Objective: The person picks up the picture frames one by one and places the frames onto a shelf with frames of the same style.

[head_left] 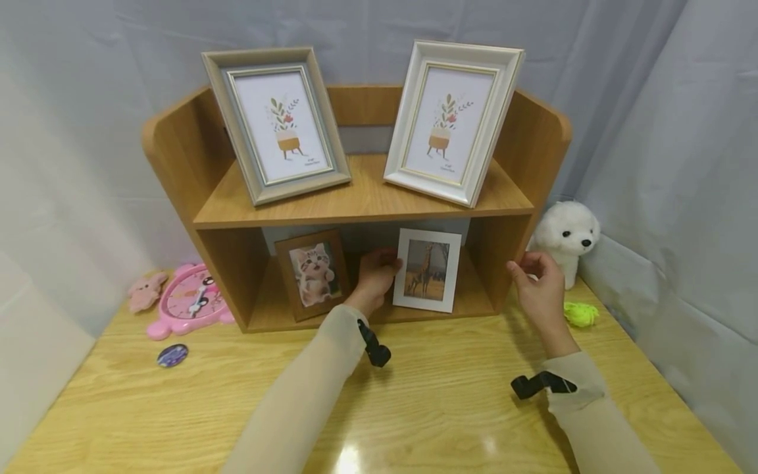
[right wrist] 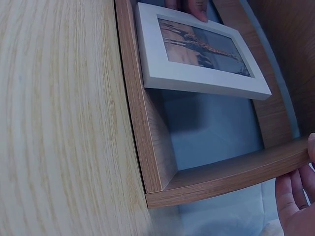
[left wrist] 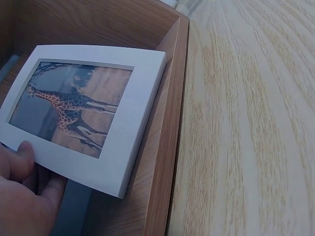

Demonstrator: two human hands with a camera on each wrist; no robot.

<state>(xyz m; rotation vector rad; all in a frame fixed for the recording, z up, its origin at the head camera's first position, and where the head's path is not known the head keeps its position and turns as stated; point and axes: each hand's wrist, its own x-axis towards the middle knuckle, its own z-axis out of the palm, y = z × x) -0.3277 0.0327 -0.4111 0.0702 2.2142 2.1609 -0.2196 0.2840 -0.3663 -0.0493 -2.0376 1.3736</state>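
A white picture frame (head_left: 399, 299) with a giraffe photo stands on the lower level of a wooden desk shelf (head_left: 367, 217). My left hand (head_left: 376, 276) pinches the frame's left edge, with the thumb (left wrist: 25, 155) on its front and the other fingers behind. At the shelf's right side panel is my right hand (head_left: 541, 296). It grips the panel's front edge between thumb and fingers (right wrist: 290, 194); part of this hand lies outside the right wrist view. Left of the white frame, a brown frame (head_left: 312, 273) with a kitten photo leans on the same level.
On the upper level lean a grey-beige frame (head_left: 275, 125) and a larger white frame (head_left: 453, 122). A pink clock (head_left: 192, 303), a pink plush toy (head_left: 145, 291) and an oval badge (head_left: 172, 355) lie at left. At right are a white plush dog (head_left: 567, 230) and a neon-yellow item (head_left: 580, 314).
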